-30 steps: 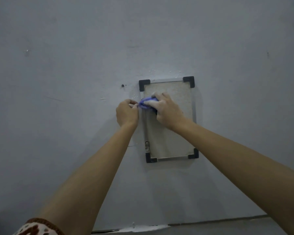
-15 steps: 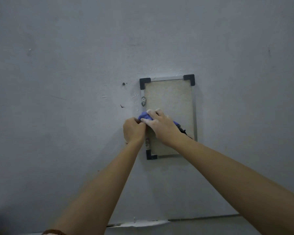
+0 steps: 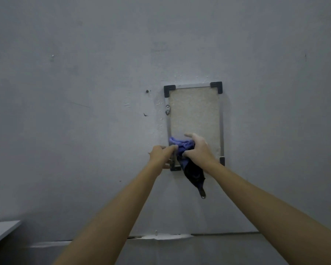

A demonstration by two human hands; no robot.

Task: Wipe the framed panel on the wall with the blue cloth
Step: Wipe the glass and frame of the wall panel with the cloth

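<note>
Grey wall (image 3: 84, 131) carries 1 upright framed panel (image 3: 194, 113). Right hand (image 3: 198, 150) clenches the blue cloth (image 3: 180, 144) against the panel's 7 o'clock area. Left hand (image 3: 161, 154) curls at the frame's left rail, touching the cloth; grip not determinable.

bunched blue cloth (image 3: 182, 145) — low on beige framed panel (image 3: 194, 115)

The left hand (image 3: 161, 156) and right hand (image 3: 198, 150) slid down the framed panel's (image 3: 194, 115) left edge to its bottom corner. The blue cloth's (image 3: 181, 145) dark tail dropped below the right grip, and a metal hanger (image 3: 167, 109) came uncovered above it.
</note>
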